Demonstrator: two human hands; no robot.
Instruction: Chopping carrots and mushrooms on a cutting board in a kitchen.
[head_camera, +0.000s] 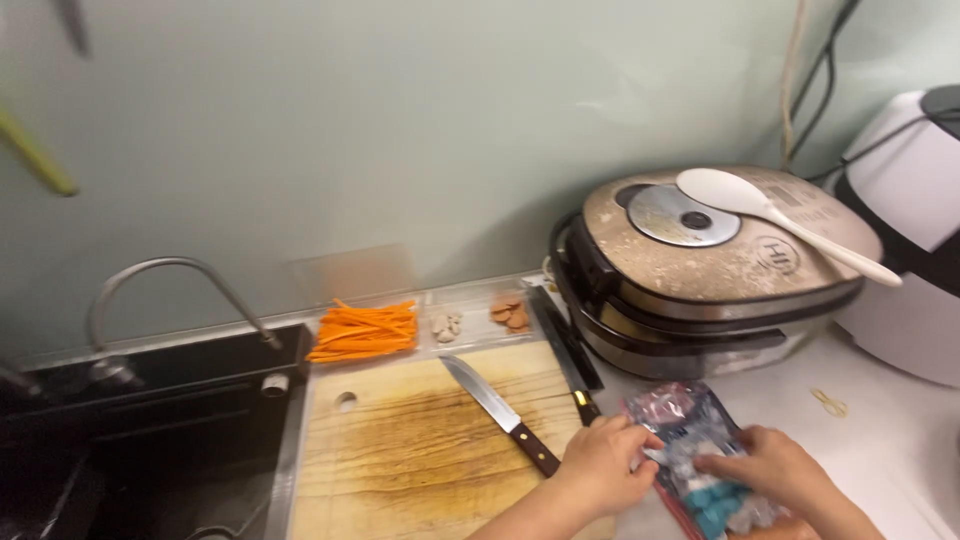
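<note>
Both my hands grip a clear plastic bag (690, 425) with pink, white and teal contents, lying on the white counter at the lower right. My left hand (603, 465) pinches its left edge; my right hand (775, 470) presses on its lower right part. Just left of my left hand a knife with a brown handle (498, 410) lies diagonally on the worn wooden cutting board (400, 450). A second, darker knife (566, 352) lies along the board's right edge.
A rice cooker (700, 270) with a white rice paddle (775, 215) on its lid stands behind the bag. A white appliance (905, 230) is at the far right. Carrot strips (363, 331) and small trays of food sit behind the board. A black sink (150, 440) and tap (170, 285) are left.
</note>
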